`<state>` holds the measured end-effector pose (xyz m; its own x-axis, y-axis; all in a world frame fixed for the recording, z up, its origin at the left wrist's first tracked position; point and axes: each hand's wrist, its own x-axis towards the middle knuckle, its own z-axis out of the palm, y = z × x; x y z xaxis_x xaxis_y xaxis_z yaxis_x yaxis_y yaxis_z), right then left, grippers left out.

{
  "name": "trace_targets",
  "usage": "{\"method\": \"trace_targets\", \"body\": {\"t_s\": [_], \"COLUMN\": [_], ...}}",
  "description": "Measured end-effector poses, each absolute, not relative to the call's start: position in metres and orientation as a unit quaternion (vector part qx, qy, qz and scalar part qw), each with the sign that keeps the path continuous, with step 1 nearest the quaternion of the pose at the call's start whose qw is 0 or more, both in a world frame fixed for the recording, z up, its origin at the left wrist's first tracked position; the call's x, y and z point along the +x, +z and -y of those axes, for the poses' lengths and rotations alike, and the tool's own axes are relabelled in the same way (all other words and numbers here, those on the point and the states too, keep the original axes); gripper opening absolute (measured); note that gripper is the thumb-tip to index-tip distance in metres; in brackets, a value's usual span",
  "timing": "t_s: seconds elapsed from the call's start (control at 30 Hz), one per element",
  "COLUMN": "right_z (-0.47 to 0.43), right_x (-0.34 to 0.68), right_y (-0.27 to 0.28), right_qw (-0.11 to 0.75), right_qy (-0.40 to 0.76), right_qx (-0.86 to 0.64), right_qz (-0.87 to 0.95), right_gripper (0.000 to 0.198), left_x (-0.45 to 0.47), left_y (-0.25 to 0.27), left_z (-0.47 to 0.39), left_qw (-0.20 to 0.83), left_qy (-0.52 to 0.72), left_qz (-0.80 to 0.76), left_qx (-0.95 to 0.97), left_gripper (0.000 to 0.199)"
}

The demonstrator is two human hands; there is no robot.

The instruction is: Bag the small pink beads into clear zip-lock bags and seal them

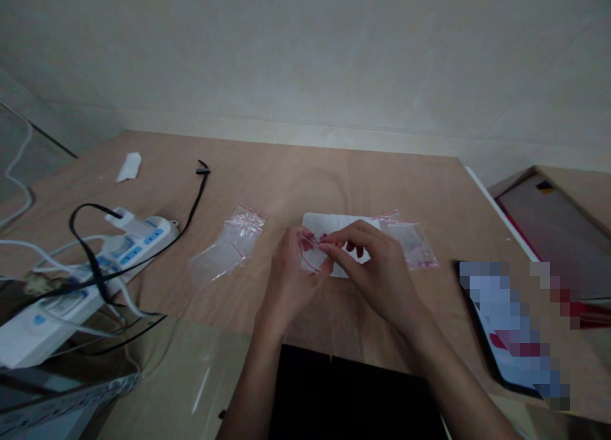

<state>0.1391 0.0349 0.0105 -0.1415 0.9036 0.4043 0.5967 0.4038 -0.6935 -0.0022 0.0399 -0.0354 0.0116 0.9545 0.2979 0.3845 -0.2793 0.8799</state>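
My left hand (296, 265) is closed, with a thin pale cord (309, 241) looping out between its thumb and fingers. Close against it, my right hand (379, 262) pinches thumb and forefinger together at the cord's end; whatever is in that pinch is too small to make out. Beneath both hands lies a white sheet (317, 221), partly covered by them. Tiny dark red bits, perhaps beads, show near the fingertips. To the right of the sheet is a clear zip bag (415, 244) with small reddish contents. Left of my hands rests another clear zip bag (233, 239), crumpled.
A white power strip (153, 236) with plugs and tangled cables occupies the left side. A black cable (203, 182) reaches across the wooden table (296, 179). Farther back lies a white scrap (129, 167). A phone (506, 338) is at the right edge; a wall stands behind.
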Motion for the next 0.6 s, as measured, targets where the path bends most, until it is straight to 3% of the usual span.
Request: {"method": "trace_targets", "body": {"t_s": [0.17,0.3,0.37,0.47,0.6], "right_z": [-0.026,-0.028,-0.029,-0.03,-0.031], "right_x": [0.136,0.157,0.165,0.17,0.169], "right_y": [0.022,0.015,0.013,0.012,0.008], "right_qw": [0.338,0.336,0.351,0.404,0.465], "right_qy": [0.252,0.308,0.329,0.344,0.382], "right_qx": [-0.47,-0.48,-0.487,-0.501,-0.518], "right_qz": [0.775,0.749,0.729,0.683,0.608], "right_gripper": [0.013,0.012,0.013,0.008,0.028], "left_x": [0.005,-0.003,-0.008,-0.013,-0.01], "left_y": [-0.036,-0.032,-0.027,-0.021,-0.021], "left_z": [-0.035,-0.029,-0.028,-0.031,-0.035], "left_qw": [0.332,0.348,0.382,0.427,0.438], "left_qy": [0.492,0.479,0.472,0.478,0.511], "left_qz": [-0.494,-0.475,-0.444,-0.431,-0.48], "left_qx": [0.636,0.651,0.658,0.635,0.563], "left_gripper": [0.047,0.055,0.046,0.017,0.016]}}
